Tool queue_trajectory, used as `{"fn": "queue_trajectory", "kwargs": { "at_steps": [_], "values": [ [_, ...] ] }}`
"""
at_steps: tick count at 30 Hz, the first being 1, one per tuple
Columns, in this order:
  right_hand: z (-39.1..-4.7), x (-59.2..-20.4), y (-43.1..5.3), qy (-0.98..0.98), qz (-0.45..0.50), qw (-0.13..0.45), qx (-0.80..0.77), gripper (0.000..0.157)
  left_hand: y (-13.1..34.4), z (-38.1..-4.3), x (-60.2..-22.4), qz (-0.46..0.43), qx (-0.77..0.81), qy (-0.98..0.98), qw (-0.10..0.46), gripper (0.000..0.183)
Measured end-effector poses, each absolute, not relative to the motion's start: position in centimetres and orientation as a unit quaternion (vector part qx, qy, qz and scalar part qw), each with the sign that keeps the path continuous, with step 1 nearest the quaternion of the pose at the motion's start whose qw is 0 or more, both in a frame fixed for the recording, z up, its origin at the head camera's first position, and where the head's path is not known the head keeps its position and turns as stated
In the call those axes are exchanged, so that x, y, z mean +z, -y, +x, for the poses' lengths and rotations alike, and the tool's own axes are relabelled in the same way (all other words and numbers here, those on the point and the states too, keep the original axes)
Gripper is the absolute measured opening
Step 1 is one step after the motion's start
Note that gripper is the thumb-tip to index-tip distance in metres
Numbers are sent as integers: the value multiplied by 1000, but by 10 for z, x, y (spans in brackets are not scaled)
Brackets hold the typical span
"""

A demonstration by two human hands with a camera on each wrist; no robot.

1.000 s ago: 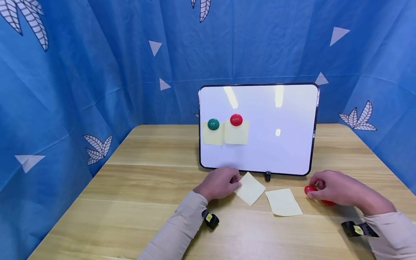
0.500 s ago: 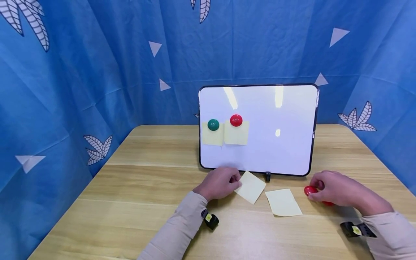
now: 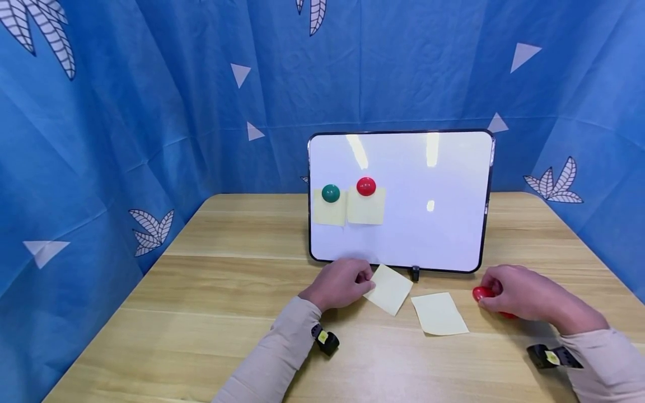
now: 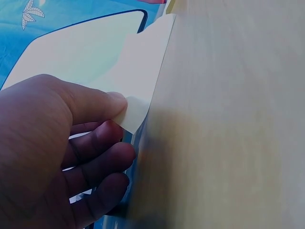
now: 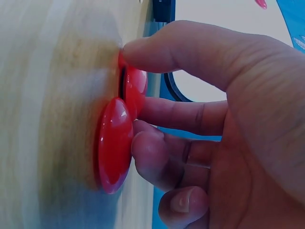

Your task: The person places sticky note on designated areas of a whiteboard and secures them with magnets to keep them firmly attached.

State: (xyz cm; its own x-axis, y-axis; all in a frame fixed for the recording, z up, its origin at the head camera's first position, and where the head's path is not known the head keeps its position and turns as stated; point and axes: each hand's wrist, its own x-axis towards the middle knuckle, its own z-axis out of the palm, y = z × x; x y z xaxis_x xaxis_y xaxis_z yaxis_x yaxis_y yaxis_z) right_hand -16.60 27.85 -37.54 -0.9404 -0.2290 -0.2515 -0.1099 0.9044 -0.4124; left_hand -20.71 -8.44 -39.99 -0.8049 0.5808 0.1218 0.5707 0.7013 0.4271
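My left hand (image 3: 339, 284) pinches a corner of a pale yellow sticky note (image 3: 391, 291) between thumb and index finger. In the left wrist view that note (image 4: 143, 67) slants up from the fingertips over the wood, its other fingers loosely curled below. My right hand (image 3: 521, 291) holds a round red magnet (image 3: 482, 294) at the table; in the right wrist view thumb and index finger meet this magnet (image 5: 136, 90) at opposite edges. A second red magnet (image 5: 116, 145) lies against it on the tabletop, under the curled fingers. Another yellow sticky note (image 3: 440, 314) lies flat between the hands.
A black-framed whiteboard (image 3: 428, 235) stands behind the hands with a small black foot (image 3: 415, 273). On it, a green magnet (image 3: 330, 193) and a red magnet (image 3: 366, 186) hold two yellow notes. A blue patterned curtain (image 3: 201, 101) surrounds the wooden table (image 3: 201, 313).
The note in the left hand has turned slightly, its far corner lifting a little. The right hand has shifted only slightly around the red magnet.
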Motion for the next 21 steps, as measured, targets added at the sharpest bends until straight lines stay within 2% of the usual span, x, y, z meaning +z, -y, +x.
{"fn": "queue_trajectory", "kwargs": {
  "at_steps": [13, 21],
  "values": [
    [-163, -377, -277, -969, -91, 103, -206, 35, 85, -209, -402, 318, 240, -917, 21, 10],
    [-164, -376, -280, -971, -89, 84, -206, 41, 86, -208, -403, 316, 244, -916, 23, 10]
  ]
}}
